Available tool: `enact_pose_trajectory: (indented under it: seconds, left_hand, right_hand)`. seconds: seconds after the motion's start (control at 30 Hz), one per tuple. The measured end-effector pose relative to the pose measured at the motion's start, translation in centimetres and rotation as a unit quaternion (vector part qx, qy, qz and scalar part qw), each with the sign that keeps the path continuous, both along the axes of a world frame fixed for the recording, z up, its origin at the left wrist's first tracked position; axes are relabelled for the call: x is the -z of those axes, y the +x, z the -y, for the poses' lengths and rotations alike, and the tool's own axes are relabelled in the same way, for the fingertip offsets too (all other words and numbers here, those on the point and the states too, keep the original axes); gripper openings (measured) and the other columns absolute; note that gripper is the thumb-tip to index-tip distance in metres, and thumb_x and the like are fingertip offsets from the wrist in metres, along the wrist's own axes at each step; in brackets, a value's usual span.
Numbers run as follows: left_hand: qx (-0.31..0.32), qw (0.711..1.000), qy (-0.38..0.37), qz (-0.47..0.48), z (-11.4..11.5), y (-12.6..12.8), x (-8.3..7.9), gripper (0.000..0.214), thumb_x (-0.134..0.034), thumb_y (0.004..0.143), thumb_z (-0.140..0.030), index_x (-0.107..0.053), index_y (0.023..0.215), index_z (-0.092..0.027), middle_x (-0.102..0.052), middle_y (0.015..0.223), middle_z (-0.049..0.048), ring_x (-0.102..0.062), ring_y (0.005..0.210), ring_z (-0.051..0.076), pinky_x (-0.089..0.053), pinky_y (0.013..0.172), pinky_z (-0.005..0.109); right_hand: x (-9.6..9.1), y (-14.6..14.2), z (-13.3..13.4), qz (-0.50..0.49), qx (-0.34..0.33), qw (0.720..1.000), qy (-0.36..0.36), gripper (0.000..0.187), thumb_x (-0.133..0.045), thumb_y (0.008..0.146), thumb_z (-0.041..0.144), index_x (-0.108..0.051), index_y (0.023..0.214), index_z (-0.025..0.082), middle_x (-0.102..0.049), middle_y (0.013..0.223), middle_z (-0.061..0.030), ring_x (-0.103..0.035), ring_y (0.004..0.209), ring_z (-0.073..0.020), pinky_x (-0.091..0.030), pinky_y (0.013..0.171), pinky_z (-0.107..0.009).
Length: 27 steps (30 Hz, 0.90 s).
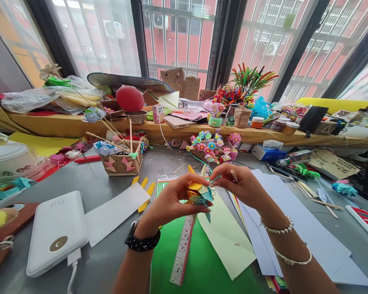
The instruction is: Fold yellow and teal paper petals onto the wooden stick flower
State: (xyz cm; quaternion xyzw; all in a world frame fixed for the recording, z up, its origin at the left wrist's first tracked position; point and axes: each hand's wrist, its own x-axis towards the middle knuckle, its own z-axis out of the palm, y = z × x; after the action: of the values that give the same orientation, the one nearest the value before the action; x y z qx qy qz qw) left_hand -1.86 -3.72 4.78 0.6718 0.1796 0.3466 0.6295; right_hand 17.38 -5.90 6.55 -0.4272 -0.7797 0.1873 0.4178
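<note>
My left hand (174, 196) is closed around a folded paper piece (199, 192) with yellow, cream and blue pointed parts. Close on its right, my right hand (233, 183) pinches a small blue-green paper strip (215, 179) against the piece's upper side. A thin wooden stick (234, 175) also shows among the right fingers. Beneath the hands lies a green mat (165, 253) with a patterned ruler (182, 255) and a pale green paper sheet (228, 241). Several yellow folded strips (146, 196) rest left of the hands, partly under a white paper strip (115, 212).
A white power bank (59, 228) with a cable stands at left. White paper sheets (309, 228) spread under my right forearm. Behind are a cardboard box (122, 161) with sticks and a bunch of crocheted flowers (210, 147). A crowded ledge (178, 132) runs below the windows.
</note>
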Motion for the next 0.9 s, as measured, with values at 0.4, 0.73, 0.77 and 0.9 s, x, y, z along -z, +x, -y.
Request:
enact_pose_trajectory:
  seconds: [0.4, 0.73, 0.77, 0.9]
  left_hand:
    - [0.024, 1.0, 0.007, -0.014, 0.24, -0.07, 0.08, 0.038, -0.07, 0.062, -0.01, -0.051, 0.094, -0.019, -0.064, 0.08, 0.0023, -0.065, 0.075, 0.017, -0.052, 0.065, 0.024]
    - [0.003, 1.0, 0.015, -0.014, 0.25, 0.15, 0.08, 0.034, -0.072, 0.06, -0.012, -0.053, 0.088, -0.018, -0.06, 0.082, -0.0003, -0.064, 0.075, 0.015, -0.052, 0.066, 0.025]
    - [0.002, 1.0, 0.015, -0.013, 0.25, 0.16, 0.09, 0.034, -0.072, 0.061, -0.012, -0.053, 0.088, -0.018, -0.06, 0.082, -0.0003, -0.064, 0.075, 0.015, -0.052, 0.066, 0.024]
    - [-0.001, 1.0, 0.009, -0.009, 0.24, 0.14, 0.05, 0.032, -0.071, 0.061, -0.012, -0.054, 0.087, -0.017, -0.061, 0.08, 0.0001, -0.064, 0.073, 0.015, -0.051, 0.065, 0.024]
  right_hand:
    - [-0.39, -0.18, 0.18, -0.031, -0.041, 0.999, 0.002, 0.006, -0.057, 0.078, 0.022, -0.058, 0.076, 0.017, -0.052, 0.061, 0.0036, -0.036, 0.048, -0.0064, -0.028, 0.043, -0.019]
    - [-0.23, -0.18, 0.18, -0.033, -0.012, 0.999, 0.006, 0.007, -0.06, 0.076, 0.024, -0.057, 0.074, 0.017, -0.048, 0.056, 0.0055, -0.031, 0.046, -0.0059, -0.027, 0.043, -0.019]
    - [-0.21, -0.19, 0.21, -0.034, -0.009, 0.999, 0.005, 0.007, -0.06, 0.076, 0.024, -0.057, 0.074, 0.017, -0.047, 0.055, 0.0057, -0.031, 0.045, -0.006, -0.027, 0.043, -0.019]
    - [-0.12, -0.29, 0.2, -0.033, 0.0, 0.999, -0.005, 0.01, -0.06, 0.075, 0.026, -0.058, 0.073, 0.017, -0.044, 0.053, 0.0057, -0.03, 0.045, -0.0066, -0.027, 0.042, -0.019]
